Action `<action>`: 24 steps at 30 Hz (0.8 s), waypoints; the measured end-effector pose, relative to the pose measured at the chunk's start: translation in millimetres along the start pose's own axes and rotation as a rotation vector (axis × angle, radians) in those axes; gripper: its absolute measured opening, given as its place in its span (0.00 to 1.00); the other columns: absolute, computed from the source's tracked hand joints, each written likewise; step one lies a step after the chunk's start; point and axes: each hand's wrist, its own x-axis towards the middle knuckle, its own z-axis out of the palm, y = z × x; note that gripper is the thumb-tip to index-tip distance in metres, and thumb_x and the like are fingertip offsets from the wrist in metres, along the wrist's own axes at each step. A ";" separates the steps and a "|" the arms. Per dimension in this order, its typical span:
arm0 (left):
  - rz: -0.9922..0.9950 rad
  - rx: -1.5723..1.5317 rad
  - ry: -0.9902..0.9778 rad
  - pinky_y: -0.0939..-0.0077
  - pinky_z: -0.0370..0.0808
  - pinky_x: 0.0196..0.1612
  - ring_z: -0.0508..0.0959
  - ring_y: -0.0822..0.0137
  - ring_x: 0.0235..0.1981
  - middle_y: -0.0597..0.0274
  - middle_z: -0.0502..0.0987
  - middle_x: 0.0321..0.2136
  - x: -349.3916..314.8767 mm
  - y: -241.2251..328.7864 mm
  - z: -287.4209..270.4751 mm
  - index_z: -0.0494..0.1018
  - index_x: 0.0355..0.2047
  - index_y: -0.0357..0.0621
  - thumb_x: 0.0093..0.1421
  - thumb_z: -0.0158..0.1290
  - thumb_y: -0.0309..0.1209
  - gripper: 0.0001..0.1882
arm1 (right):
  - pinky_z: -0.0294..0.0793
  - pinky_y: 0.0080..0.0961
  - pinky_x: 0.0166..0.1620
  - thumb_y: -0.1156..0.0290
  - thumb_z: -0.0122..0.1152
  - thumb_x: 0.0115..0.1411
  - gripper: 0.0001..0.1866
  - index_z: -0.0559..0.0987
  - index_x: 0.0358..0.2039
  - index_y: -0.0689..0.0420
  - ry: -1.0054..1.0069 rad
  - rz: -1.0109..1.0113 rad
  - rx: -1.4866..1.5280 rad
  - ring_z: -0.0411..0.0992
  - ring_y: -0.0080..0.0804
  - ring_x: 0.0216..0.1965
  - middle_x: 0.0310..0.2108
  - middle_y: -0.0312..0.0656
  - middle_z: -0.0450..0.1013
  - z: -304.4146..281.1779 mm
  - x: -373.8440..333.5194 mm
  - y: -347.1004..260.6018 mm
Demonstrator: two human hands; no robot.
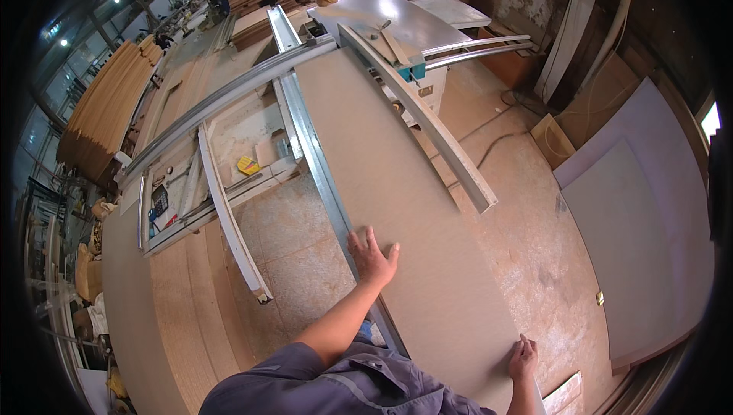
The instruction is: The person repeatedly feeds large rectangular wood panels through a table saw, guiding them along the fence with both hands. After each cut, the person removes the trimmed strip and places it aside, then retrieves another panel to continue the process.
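Note:
A long beige board (427,239) stretches away from my body across a sliding table saw. My left hand (372,258) lies on its left side, fingers spread, next to the metal rail (313,144) that runs along that edge. At the board's near right edge, my right hand (523,358) is closed with curled fingers around the edge; the thumb side is up and the underside of the grip is hidden. Over the far right part of the board runs a long pale bar (427,117). A metal crossbar (229,102) spans its far end.
To the left, a frame carries a yellow tape measure (248,165) and a calculator (159,200). A pale arm (221,201) juts toward me. Stacked boards (107,117) stand far left. Large panels (641,224) lean at right, and a cable (489,148) crosses the floor.

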 end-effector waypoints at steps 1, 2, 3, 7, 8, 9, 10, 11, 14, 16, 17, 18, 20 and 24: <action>0.003 -0.012 0.009 0.35 0.44 0.68 0.44 0.27 0.69 0.21 0.44 0.66 -2.9 2.7 4.2 0.50 0.69 0.41 0.57 0.60 0.51 0.48 | 0.74 0.41 0.44 0.69 0.49 0.67 0.15 0.79 0.45 0.64 0.006 -0.007 -0.005 0.74 0.54 0.38 0.34 0.56 0.75 -1.8 0.4 3.5; 0.005 -0.024 0.019 0.35 0.44 0.68 0.45 0.27 0.68 0.21 0.44 0.66 -6.0 5.2 7.9 0.50 0.69 0.41 0.57 0.61 0.50 0.48 | 0.74 0.42 0.42 0.69 0.48 0.68 0.14 0.80 0.43 0.64 0.012 -0.015 -0.011 0.74 0.56 0.36 0.32 0.57 0.75 -3.5 0.9 7.4; 0.006 -0.036 0.030 0.36 0.44 0.68 0.45 0.27 0.68 0.21 0.45 0.66 -9.4 7.3 10.8 0.50 0.69 0.42 0.56 0.61 0.49 0.48 | 0.74 0.43 0.39 0.68 0.47 0.68 0.14 0.80 0.40 0.64 0.018 -0.023 -0.017 0.74 0.57 0.34 0.30 0.57 0.75 -6.4 1.5 10.9; 0.037 -0.076 0.069 0.35 0.45 0.68 0.45 0.27 0.68 0.20 0.46 0.65 5.5 6.4 11.1 0.51 0.68 0.40 0.56 0.62 0.48 0.48 | 0.71 0.49 0.35 0.66 0.46 0.69 0.16 0.77 0.29 0.63 -0.121 0.087 -0.080 0.73 0.61 0.31 0.25 0.59 0.74 -5.8 21.8 4.2; 0.038 -0.097 0.074 0.35 0.45 0.68 0.46 0.26 0.68 0.19 0.46 0.64 0.2 6.1 12.8 0.52 0.68 0.40 0.56 0.62 0.48 0.48 | 0.70 0.50 0.35 0.66 0.46 0.69 0.17 0.75 0.28 0.63 -0.133 0.125 -0.094 0.73 0.62 0.31 0.25 0.60 0.74 -6.0 20.7 9.6; 0.039 -0.118 0.080 0.34 0.45 0.68 0.46 0.26 0.68 0.18 0.46 0.64 -4.8 6.3 14.4 0.52 0.68 0.40 0.55 0.62 0.48 0.48 | 0.70 0.51 0.35 0.65 0.45 0.69 0.18 0.74 0.26 0.63 -0.144 0.162 -0.109 0.73 0.62 0.31 0.25 0.61 0.74 -7.3 19.4 15.1; 0.056 -0.125 0.080 0.35 0.45 0.68 0.46 0.26 0.68 0.19 0.46 0.64 2.2 5.8 13.0 0.52 0.68 0.40 0.56 0.62 0.48 0.47 | 0.70 0.51 0.35 0.64 0.45 0.70 0.19 0.75 0.26 0.63 -0.140 0.168 -0.105 0.73 0.63 0.30 0.25 0.61 0.74 -2.9 23.1 14.1; 0.073 -0.131 0.080 0.35 0.45 0.68 0.46 0.27 0.68 0.19 0.46 0.65 9.0 6.0 11.4 0.52 0.68 0.40 0.56 0.62 0.47 0.47 | 0.70 0.52 0.35 0.63 0.44 0.70 0.19 0.75 0.27 0.63 -0.136 0.175 -0.101 0.72 0.63 0.30 0.25 0.61 0.74 1.1 26.3 13.2; 0.064 -0.143 0.051 0.36 0.45 0.68 0.46 0.27 0.68 0.20 0.46 0.65 5.3 13.9 13.9 0.53 0.67 0.40 0.57 0.62 0.46 0.46 | 0.70 0.53 0.37 0.60 0.42 0.71 0.22 0.76 0.29 0.65 -0.165 0.198 -0.177 0.72 0.65 0.32 0.27 0.63 0.74 -6.9 36.4 16.8; 0.048 -0.131 0.035 0.36 0.45 0.68 0.46 0.27 0.68 0.19 0.46 0.64 -2.6 25.9 16.8 0.53 0.67 0.41 0.57 0.62 0.47 0.46 | 0.70 0.54 0.39 0.59 0.41 0.71 0.23 0.76 0.31 0.66 -0.183 0.211 -0.209 0.73 0.66 0.34 0.29 0.64 0.75 -19.6 45.7 21.3; 0.044 -0.117 0.033 0.35 0.45 0.68 0.46 0.26 0.68 0.18 0.46 0.64 -6.4 33.5 17.6 0.53 0.67 0.41 0.56 0.62 0.47 0.46 | 0.70 0.54 0.40 0.59 0.40 0.71 0.23 0.76 0.31 0.66 -0.186 0.215 -0.202 0.73 0.66 0.36 0.30 0.65 0.75 -25.7 50.5 24.3; 0.039 -0.103 0.031 0.34 0.45 0.67 0.46 0.25 0.67 0.17 0.46 0.64 -11.6 39.4 19.7 0.53 0.67 0.42 0.56 0.62 0.47 0.46 | 0.70 0.55 0.41 0.59 0.40 0.71 0.24 0.76 0.32 0.66 -0.189 0.218 -0.195 0.73 0.66 0.37 0.31 0.65 0.75 -31.2 52.5 29.6; 0.057 -0.097 0.049 0.33 0.45 0.67 0.45 0.25 0.67 0.17 0.44 0.64 14.1 38.6 23.3 0.53 0.67 0.42 0.57 0.61 0.48 0.45 | 0.69 0.53 0.37 0.62 0.41 0.71 0.21 0.74 0.29 0.65 -0.119 0.163 -0.166 0.73 0.65 0.34 0.28 0.64 0.74 -15.1 69.0 22.3; 0.049 -0.113 0.076 0.31 0.45 0.67 0.46 0.24 0.67 0.19 0.42 0.65 20.8 32.7 31.1 0.54 0.67 0.42 0.57 0.61 0.48 0.45 | 0.69 0.53 0.36 0.62 0.41 0.71 0.21 0.74 0.31 0.64 -0.130 0.176 -0.164 0.73 0.65 0.34 0.29 0.64 0.74 -10.7 76.2 18.0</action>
